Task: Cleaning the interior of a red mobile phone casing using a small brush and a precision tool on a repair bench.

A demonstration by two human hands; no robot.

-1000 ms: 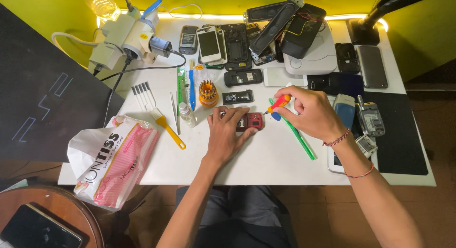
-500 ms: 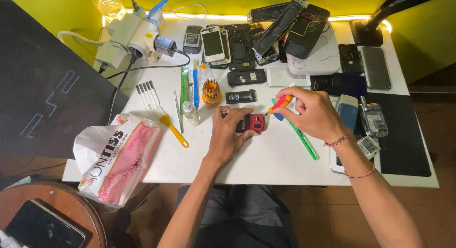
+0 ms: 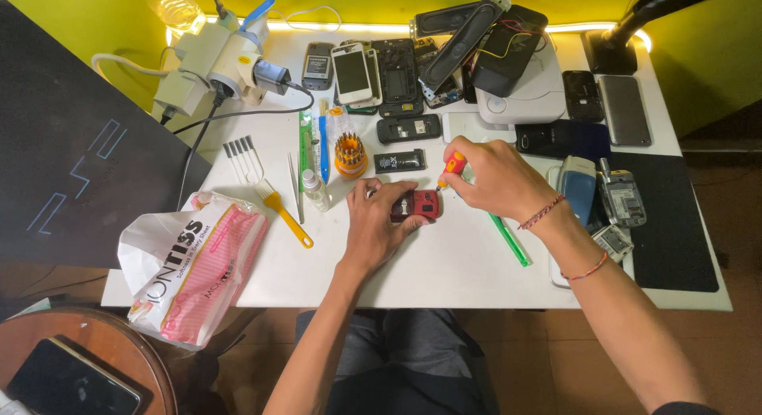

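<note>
The left hand (image 3: 377,224) lies on the white counter (image 3: 444,264) with its fingers wrapped around the left end of a small red phone (image 3: 418,204), pinning it flat near the middle of the counter. The right hand (image 3: 496,181) is closed around a red-and-orange screwdriver (image 3: 450,167), held tilted so that the tip comes down at the phone's top edge (whether tip and phone actually touch is too small to tell).

Just left of the phone stand a small clear bottle (image 3: 315,189) and a round orange bit holder (image 3: 349,154), with a dark flat battery (image 3: 399,161) just behind the phone. A yellow brush (image 3: 284,212) lies further left, near a row of thin metal picks (image 3: 242,157) and a green tool (image 3: 305,141) beside a blue one (image 3: 324,137). A green stick (image 3: 508,239) pokes out from under the right wrist. At the counter's left front corner sits a pink-and-white tissue pack (image 3: 190,260). Along the back edge lie several opened phones (image 3: 373,73) and a long black speaker (image 3: 468,34), and to the right a blue-grey phone (image 3: 578,189) rests beside a black mat (image 3: 675,224).
</note>
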